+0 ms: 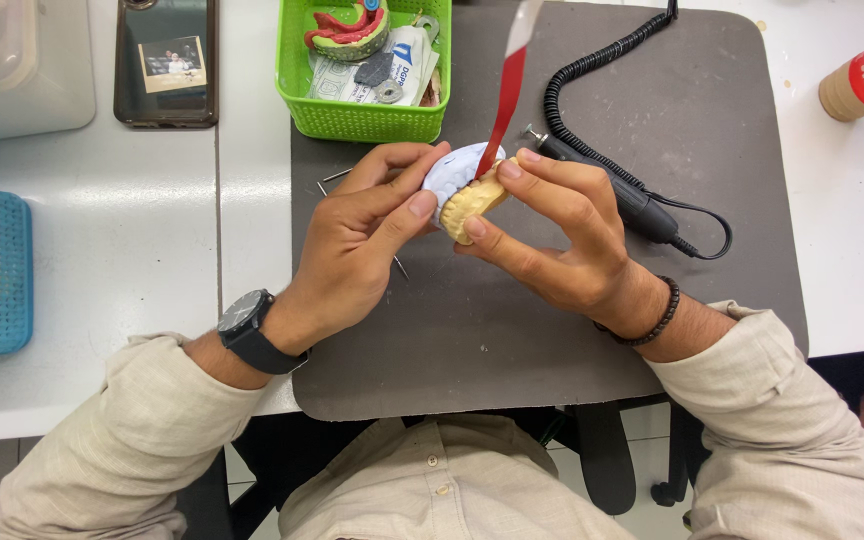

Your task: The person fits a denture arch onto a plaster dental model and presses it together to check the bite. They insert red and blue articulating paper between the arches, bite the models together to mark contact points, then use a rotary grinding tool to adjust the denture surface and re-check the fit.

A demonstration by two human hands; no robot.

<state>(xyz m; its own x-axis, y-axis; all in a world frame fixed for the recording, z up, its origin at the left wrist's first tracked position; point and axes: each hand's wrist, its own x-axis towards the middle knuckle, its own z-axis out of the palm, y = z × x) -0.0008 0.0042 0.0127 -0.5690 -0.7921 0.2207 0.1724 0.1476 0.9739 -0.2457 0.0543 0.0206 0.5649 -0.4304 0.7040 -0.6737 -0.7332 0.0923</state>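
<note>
At the moment of inspection, the left hand (357,235) and the right hand (552,235) were both closed around a dental cast (464,190), a yellow toothed model mated to a pale blue base, held just above the grey work mat (512,340) at its upper middle. A red strip (504,100) ran upward from between the right thumb and forefinger, its lower end seated against the teeth of the cast. Judged from this, the strip was already in position and the checking of the bite was under way; no marks could be made out on the teeth, so completion could not be confirmed. The left thumb and fingers cupped the blue side from the left, wrist bent inward; the right fingers pinched the yellow side and the strip together. A black rotary handpiece (612,185) with a coiled cord lay unused on the mat just beside the right hand. A green basket (352,118) stood behind, and small metal pins (332,180) lay near the left fingers.
</note>
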